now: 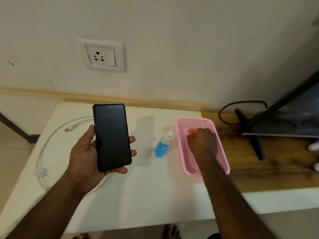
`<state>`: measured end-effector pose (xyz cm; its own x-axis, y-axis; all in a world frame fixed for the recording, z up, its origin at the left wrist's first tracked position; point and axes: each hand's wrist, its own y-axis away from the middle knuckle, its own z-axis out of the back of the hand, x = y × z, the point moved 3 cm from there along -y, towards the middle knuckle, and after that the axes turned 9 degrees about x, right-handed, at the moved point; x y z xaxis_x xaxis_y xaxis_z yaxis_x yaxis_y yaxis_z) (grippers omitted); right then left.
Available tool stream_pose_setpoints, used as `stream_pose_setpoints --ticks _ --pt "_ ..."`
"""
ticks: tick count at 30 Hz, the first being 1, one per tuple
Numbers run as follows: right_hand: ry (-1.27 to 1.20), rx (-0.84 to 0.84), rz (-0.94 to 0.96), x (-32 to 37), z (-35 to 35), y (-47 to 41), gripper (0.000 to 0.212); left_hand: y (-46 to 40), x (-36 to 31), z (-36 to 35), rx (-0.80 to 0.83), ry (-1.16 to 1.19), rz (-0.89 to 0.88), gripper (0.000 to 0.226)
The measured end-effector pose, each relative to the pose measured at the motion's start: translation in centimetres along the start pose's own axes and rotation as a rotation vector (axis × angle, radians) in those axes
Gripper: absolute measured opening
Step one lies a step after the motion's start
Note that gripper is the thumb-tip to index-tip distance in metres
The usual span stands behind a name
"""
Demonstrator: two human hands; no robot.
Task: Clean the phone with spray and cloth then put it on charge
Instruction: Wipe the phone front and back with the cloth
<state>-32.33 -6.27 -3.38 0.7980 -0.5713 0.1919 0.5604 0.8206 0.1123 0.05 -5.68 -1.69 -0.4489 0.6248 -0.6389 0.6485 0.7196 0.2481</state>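
Note:
My left hand (84, 159) holds a black phone (112, 137) upright, screen toward me, with small droplets near the top of the glass. My right hand (202, 143) is inside a pink basket (222, 157), its fingers closed on an orange cloth (193, 131) that is mostly hidden by the hand. A spray bottle (162, 145) with blue liquid and a white nozzle stands just left of the basket. A white charging cable (51, 135) loops on the white table (138, 195) at the left, with its plug end (68, 129) loose and its adapter (40, 173) near the left edge.
A white wall socket with a switch (101, 56) sits on the wall above the table. To the right, a monitor on a black stand (255, 142) rests on a wooden surface (259, 173), with a black cable (241, 104) behind it. My bare feet show below the table edge.

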Motion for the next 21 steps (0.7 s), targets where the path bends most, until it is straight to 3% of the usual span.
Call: stream_pose_setpoints --ticks 8,13,18,21 --pt "0.113 -0.012 -0.064 -0.1 -0.9 -2.0 0.015 -0.1 0.1 0.0 -0.016 0.004 0.004 0.067" --pt "0.037 -0.031 -0.086 -0.5 -0.9 -2.6 0.014 -0.2 0.1 -0.1 -0.015 0.018 0.006 0.066" --pt "-0.132 -0.097 -0.05 -0.8 1.7 -2.3 0.028 -0.2 0.1 -0.2 -0.004 0.031 0.008 0.067" --pt "-0.465 -0.12 -0.062 -1.1 5.1 -1.0 0.028 -0.1 -0.2 -0.6 0.005 0.032 0.003 0.068"
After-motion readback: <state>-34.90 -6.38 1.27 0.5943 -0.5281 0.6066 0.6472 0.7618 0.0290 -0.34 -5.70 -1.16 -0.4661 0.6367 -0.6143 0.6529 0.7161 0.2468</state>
